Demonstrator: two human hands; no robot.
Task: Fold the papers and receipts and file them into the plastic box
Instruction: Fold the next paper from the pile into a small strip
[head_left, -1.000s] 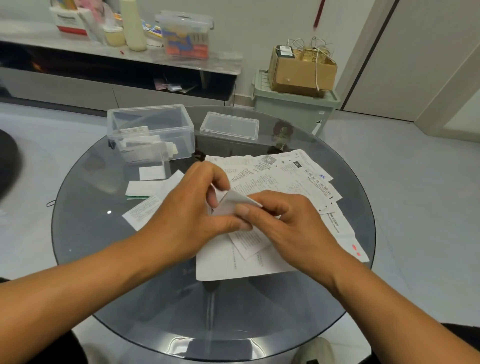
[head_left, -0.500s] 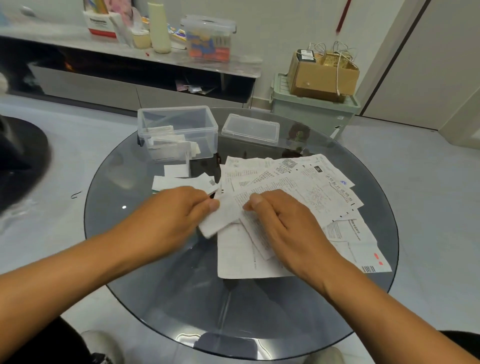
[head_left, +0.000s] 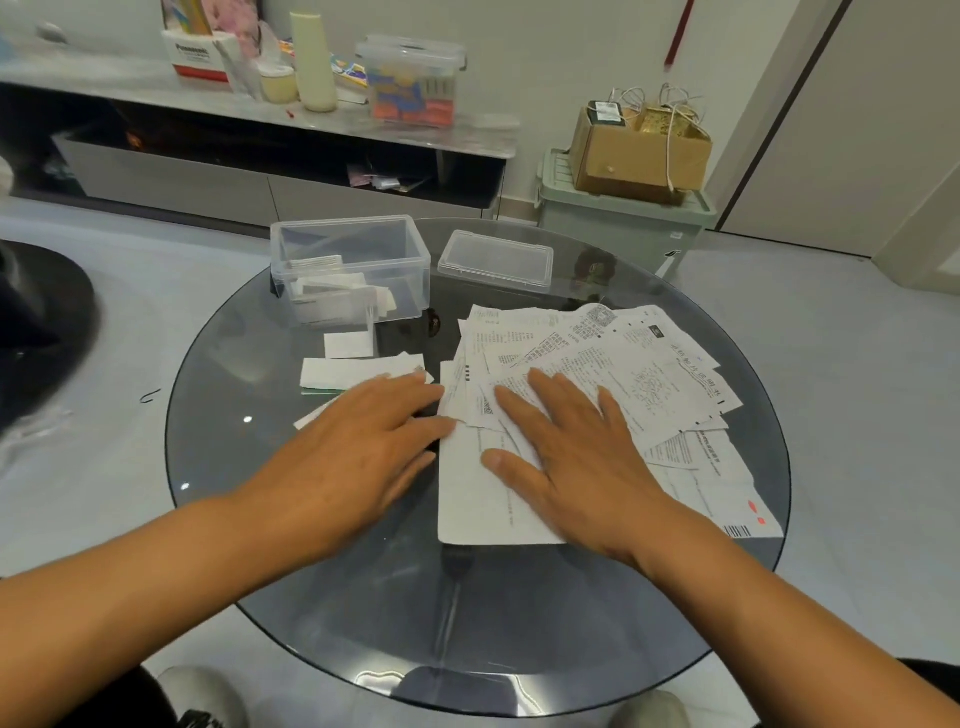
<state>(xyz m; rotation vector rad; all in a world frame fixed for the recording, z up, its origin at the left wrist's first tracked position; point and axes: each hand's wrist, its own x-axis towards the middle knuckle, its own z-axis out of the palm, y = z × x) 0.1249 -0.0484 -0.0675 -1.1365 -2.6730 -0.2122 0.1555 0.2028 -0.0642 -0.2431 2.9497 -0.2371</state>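
Left hand (head_left: 363, 447): laid palm-down with fingers straight and spread, released, nothing grasped; the fingertips are rested at the left edge of the paper pile, and part of a folded slip is covered by the palm.
Right hand (head_left: 566, 457): laid flat, palm-down, fingers straight and fanned, thumb stretched toward the left hand; nothing is grasped, the sheets beneath are pressed.
Paper pile (head_left: 649, 384): loose printed papers and receipts are spread on the bench, overlapped, directly under and to the right of the right hand; one long sheet (head_left: 478, 499) is extended from the pile toward the person, between the two hands.
Folded slips (head_left: 358, 371): a few white folded pieces are lain just left of the pile, beyond the left hand.
Plastic box (head_left: 353, 270): set beyond the pile's left end, open; folded papers are seen inside it.
Lid (head_left: 496, 260): placed just right of the plastic box, beyond the pile.
Bench (head_left: 311, 571): round, dark glass; everything named above is carried on it.
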